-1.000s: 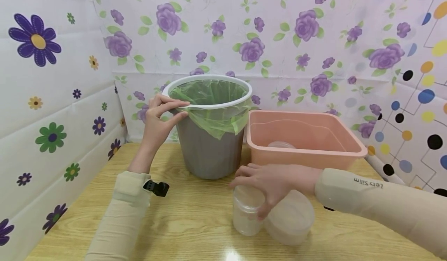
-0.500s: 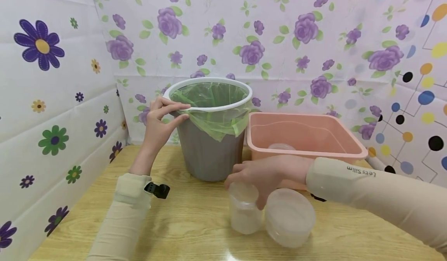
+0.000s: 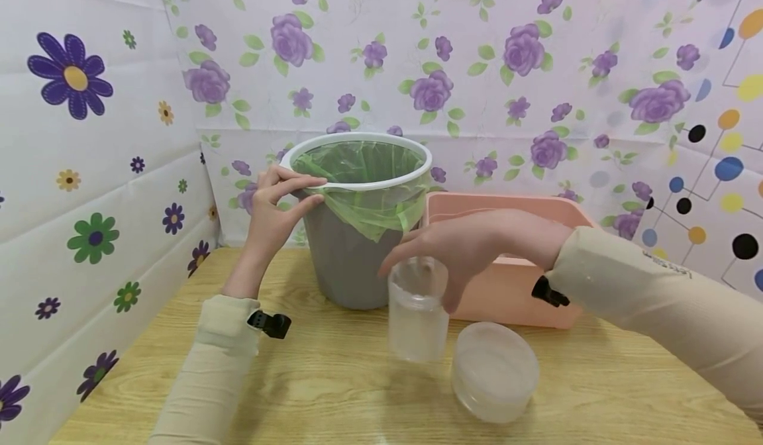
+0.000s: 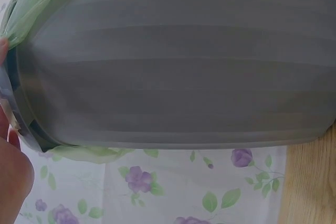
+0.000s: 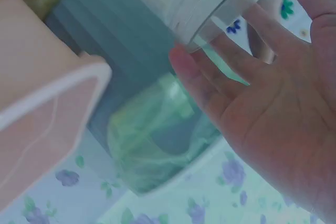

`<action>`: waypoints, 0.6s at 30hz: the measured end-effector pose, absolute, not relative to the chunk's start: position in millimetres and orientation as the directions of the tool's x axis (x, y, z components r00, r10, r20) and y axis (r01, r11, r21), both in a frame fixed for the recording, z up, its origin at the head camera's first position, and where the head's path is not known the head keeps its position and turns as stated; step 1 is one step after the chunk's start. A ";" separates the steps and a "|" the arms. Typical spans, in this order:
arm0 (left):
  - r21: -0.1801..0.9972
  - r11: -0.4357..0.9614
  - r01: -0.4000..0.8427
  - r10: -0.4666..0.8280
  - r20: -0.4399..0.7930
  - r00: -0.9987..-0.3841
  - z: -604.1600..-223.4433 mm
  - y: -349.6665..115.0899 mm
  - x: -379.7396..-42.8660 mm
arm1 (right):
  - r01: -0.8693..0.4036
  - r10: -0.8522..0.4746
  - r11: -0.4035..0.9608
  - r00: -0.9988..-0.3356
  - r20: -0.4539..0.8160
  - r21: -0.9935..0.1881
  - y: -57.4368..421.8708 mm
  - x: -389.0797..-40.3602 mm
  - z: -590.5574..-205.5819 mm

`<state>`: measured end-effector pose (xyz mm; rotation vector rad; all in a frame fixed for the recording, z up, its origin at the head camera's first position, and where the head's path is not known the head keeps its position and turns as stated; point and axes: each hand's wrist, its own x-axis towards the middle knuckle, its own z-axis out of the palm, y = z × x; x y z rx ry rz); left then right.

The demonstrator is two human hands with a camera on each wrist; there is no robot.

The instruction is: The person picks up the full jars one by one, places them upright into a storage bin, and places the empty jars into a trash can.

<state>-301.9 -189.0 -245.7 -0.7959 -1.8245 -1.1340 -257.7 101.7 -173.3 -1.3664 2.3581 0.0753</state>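
Observation:
In the head view my left hand (image 3: pixel 271 210) pinches the white rim of a grey trash bin (image 3: pixel 348 266) between thumb and fingers. A translucent green trash bag (image 3: pixel 372 210) lines the bin and folds over its front. My right hand (image 3: pixel 461 249) grips a clear, tall cylindrical plastic container (image 3: pixel 418 329) near its top, fingers and thumb around its sides. It appears lifted off the table, in front of the bin. The right wrist view shows the container's clear rim (image 5: pixel 210 14) between fingers and thumb. A low round clear plastic container (image 3: pixel 495 372) stands on the table nearby.
A pink plastic basin (image 3: pixel 518 299) stands right of the bin, partly behind my right hand and forearm. All of this is on a wooden table (image 3: pixel 322 379). Floral sheets (image 3: pixel 477 134) enclose the back and sides.
My right hand has taken hold of the tall clear container and raised it away from the low round one, toward the bin. The left hand has stayed on the bin's rim.

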 end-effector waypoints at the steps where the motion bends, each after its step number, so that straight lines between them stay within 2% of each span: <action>1: 0.393 0.393 0.831 0.087 0.884 -0.459 -246.0 -188.9 -302.1 | -0.846 -0.826 0.509 -0.430 -0.364 -0.156 102.6 -257.5 -169.3; 8: 0.386 0.390 0.836 0.085 0.889 -0.450 -245.8 -188.8 -303.0 | -0.850 -0.836 0.513 -0.464 -0.292 -0.120 110.9 -252.9 -140.2; 13: 0.392 0.387 0.835 0.083 0.887 -0.455 -245.7 -188.2 -302.1 | -0.808 -0.827 0.547 -0.482 -0.289 -0.218 117.2 -254.9 -117.3; 18: 0.394 0.388 0.833 0.082 0.886 -0.457 -246.0 -188.1 -301.9 | -0.804 -0.840 0.538 -0.487 -0.239 -0.253 122.0 -258.5 -91.9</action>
